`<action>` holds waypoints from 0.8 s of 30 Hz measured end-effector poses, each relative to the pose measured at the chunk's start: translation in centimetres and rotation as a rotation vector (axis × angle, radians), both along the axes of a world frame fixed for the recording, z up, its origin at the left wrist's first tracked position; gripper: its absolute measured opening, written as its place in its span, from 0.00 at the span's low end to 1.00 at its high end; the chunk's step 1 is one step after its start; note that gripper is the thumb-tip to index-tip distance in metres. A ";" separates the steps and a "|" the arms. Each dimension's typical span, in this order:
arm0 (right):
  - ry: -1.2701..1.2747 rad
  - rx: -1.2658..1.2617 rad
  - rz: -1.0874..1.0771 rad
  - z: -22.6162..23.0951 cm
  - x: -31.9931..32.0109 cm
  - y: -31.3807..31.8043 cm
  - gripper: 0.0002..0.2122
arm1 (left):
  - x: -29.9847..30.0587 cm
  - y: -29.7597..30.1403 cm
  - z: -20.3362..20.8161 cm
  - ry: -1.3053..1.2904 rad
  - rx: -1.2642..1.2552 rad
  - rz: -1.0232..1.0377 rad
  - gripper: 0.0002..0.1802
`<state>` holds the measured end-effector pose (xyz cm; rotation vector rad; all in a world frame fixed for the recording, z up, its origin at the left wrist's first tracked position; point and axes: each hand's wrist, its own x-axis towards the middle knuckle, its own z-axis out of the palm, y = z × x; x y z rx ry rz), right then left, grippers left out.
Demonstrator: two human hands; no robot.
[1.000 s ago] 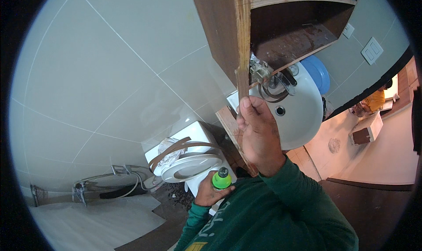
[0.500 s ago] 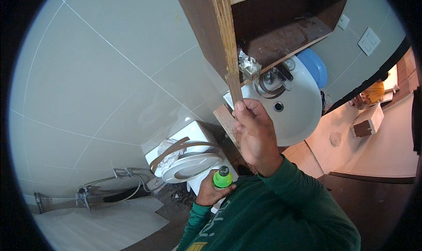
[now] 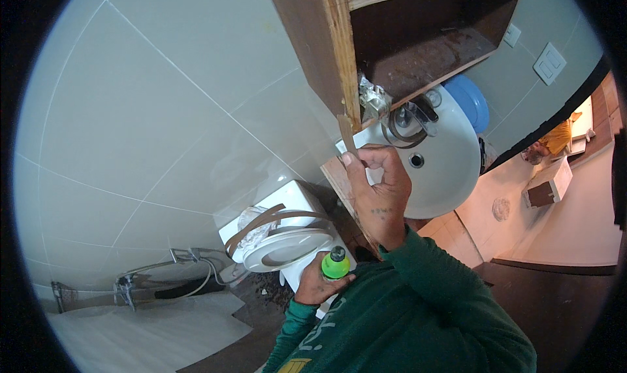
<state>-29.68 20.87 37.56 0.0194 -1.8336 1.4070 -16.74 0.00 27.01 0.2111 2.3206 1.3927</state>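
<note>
1. The right hand [image 3: 383,193] pinches a narrow brown strip [image 3: 348,136] near its lower end, between the thumb and the bent forefinger side.
2. From those fingers the strip's free length points toward 11 o'clock, its tip well clear of the grip.
3. The tip overlaps the lower end of the cabinet's raw wooden edge [image 3: 341,59], which rises toward 12 o'clock; whether the two touch I cannot tell.
4. The left hand [image 3: 315,282], at about 7 o'clock from the right one, has its fingers wrapped around a bright green bottle [image 3: 336,267] with a dark top. The thumb crosses its near side, toward 5 o'clock from the bottle.
5. At about 10 o'clock from the left hand stands a white toilet [image 3: 285,251]; curved brown strips [image 3: 255,230] lie across it, well apart from the fingers.
6. A pale wooden board [image 3: 337,178] shows at 9 o'clock from the right hand, partly hidden behind it.
7. Toward 2 o'clock from the right hand is the white sink [image 3: 454,170], with a looped brown strip [image 3: 396,136] beside the faucet [image 3: 421,113]. Farther along, between 1 and 2 o'clock, sits a blue basin [image 3: 469,104].
</note>
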 end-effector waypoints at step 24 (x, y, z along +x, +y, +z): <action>-0.205 -0.338 0.262 -2.5 1.5 -0.3 0.11 | 0.3 -0.3 0.7 -0.028 -0.003 0.013 0.37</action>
